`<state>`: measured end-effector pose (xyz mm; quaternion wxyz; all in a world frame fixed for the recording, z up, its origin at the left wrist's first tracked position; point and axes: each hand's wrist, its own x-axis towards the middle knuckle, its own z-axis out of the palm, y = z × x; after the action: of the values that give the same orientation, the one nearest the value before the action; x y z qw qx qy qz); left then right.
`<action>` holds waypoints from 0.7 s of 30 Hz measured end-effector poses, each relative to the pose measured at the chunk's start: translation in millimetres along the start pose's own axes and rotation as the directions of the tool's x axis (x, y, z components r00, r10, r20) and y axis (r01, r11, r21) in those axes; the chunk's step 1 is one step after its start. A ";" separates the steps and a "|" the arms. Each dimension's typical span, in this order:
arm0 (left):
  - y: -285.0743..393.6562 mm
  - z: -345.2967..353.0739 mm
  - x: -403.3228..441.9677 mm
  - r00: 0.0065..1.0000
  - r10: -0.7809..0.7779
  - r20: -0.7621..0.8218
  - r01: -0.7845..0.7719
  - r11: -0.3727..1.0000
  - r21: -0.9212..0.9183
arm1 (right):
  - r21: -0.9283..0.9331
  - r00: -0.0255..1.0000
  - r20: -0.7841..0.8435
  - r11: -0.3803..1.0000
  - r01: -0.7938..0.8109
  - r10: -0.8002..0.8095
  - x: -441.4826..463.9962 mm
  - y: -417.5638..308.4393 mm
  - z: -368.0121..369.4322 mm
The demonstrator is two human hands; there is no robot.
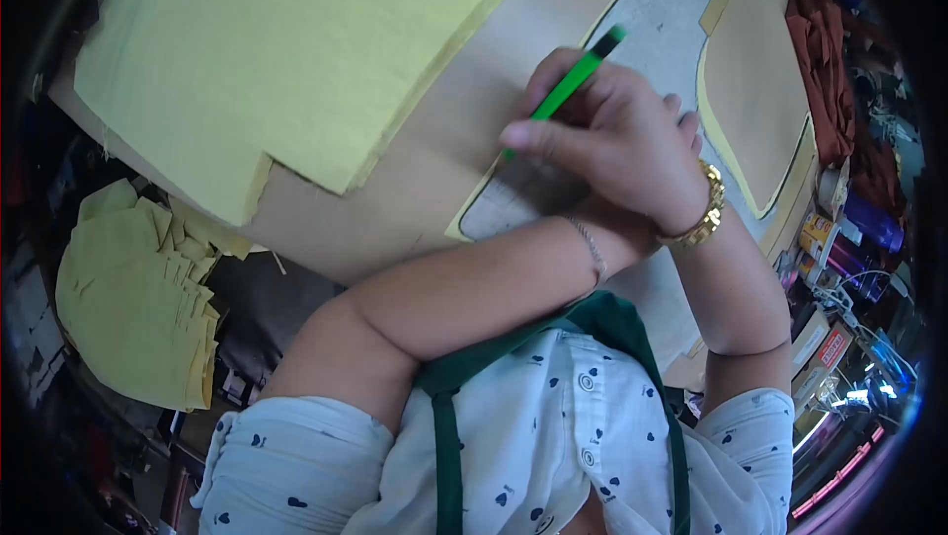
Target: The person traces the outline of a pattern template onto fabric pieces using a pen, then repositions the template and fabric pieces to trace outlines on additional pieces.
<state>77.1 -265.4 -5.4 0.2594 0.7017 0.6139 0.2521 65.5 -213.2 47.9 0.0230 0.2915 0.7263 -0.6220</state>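
Observation:
My right hand [612, 135], with a gold bracelet [706, 209] at its wrist, is closed round a green pen [568, 91]. The pen's lower tip meets the edge of a grey pattern piece with a dark outline [657, 27]. My left forearm crosses beneath my right wrist. Most of my left hand [688, 126] is hidden under the right one; a few fingertips show, lying flat and slightly apart on the grey piece. Left of the hands, brown board or paper [395, 209] is partly covered by a large yellow sheet [296, 51].
Stacked yellow cut pieces [138, 308] hang at the lower left. A tan shape with a yellow border [755, 71] lies on the right. Beyond it are reddish-brown cloth [822, 81], a purple bottle [874, 224], small boxes and cables.

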 end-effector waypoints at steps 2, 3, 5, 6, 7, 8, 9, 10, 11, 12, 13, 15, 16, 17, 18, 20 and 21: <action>-5.6 -4.4 -9.9 0.987 0.122 -0.102 -0.095 0.967 0.238 | -0.103 0.996 0.041 0.992 -0.079 0.084 -5.4 -1.6 15.7; -6.6 -3.6 -11.1 0.983 0.137 -0.123 -0.107 0.969 0.221 | -0.144 0.993 0.047 0.985 -0.097 0.105 -6.3 -3.7 18.4; -8.5 -1.9 -10.7 0.971 0.167 -0.172 -0.133 0.972 0.191 | -0.231 0.988 0.056 0.965 -0.127 0.143 -6.1 -7.7 21.8; -9.1 -2.5 -11.4 0.969 0.175 -0.173 -0.139 0.969 0.203 | -0.249 0.989 0.049 0.961 -0.122 0.138 -6.3 -7.2 24.1; -8.9 -3.9 -11.6 0.967 0.184 -0.174 -0.145 0.966 0.213 | -0.268 0.990 0.041 0.956 -0.119 0.134 -6.7 -6.2 26.1; -8.4 -4.7 -11.5 0.965 0.194 -0.176 -0.153 0.963 0.224 | -0.288 0.991 0.032 0.951 -0.115 0.130 -7.2 -6.1 27.2; -7.8 -3.6 -11.6 0.964 0.194 -0.182 -0.149 0.961 0.234 | -0.244 0.993 0.030 0.964 -0.103 0.114 -7.7 -9.0 29.6; -7.5 -1.7 -11.7 0.963 0.195 -0.187 -0.146 0.958 0.246 | -0.199 0.995 0.027 0.976 -0.090 0.097 -8.1 -13.6 33.2; -7.5 -0.7 -11.6 0.962 0.195 -0.190 -0.142 0.956 0.258 | -0.152 0.996 0.024 0.985 -0.076 0.081 -8.5 -16.3 35.1; -7.4 -1.2 -11.7 0.959 0.196 -0.203 -0.143 0.958 0.249 | -0.175 0.997 0.033 0.983 -0.063 0.070 -8.9 -16.7 35.2; -7.2 -1.5 -12.0 0.957 0.196 -0.215 -0.143 0.960 0.239 | -0.196 0.997 0.043 0.979 -0.050 0.060 -9.2 -16.3 35.0; -7.0 -2.2 -12.5 0.957 0.192 -0.218 -0.148 0.968 0.202 | -0.227 0.999 0.037 0.974 -0.006 0.015 -9.8 -12.3 33.3; -7.4 -3.6 -12.4 0.959 0.188 -0.211 -0.152 0.973 0.175 | -0.239 1.000 0.022 0.971 0.026 -0.022 -9.0 -7.3 30.9; -7.7 -4.7 -11.3 0.961 0.185 -0.204 -0.157 0.976 0.149 | -0.252 0.998 0.006 0.966 0.059 -0.060 -7.4 -2.0 27.0; -6.5 5.0 -7.8 0.970 0.067 -0.234 -0.084 0.995 -0.062 | -0.219 0.996 -0.041 0.973 0.069 -0.080 -4.9 4.8 18.8; -1.4 28.9 8.6 0.962 -0.151 -0.229 0.026 0.883 -0.470 | -0.201 0.986 -0.130 0.977 0.077 -0.105 3.6 10.8 -13.8; 1.4 19.6 10.2 0.980 -0.092 -0.175 0.036 0.954 -0.299 | -0.191 0.968 -0.205 0.976 0.104 -0.143 9.6 10.3 -30.5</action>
<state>92.5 -256.6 -18.6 0.3104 0.6080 0.6136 0.3968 72.2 -180.8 41.9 -0.0692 0.3087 0.7940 -0.5191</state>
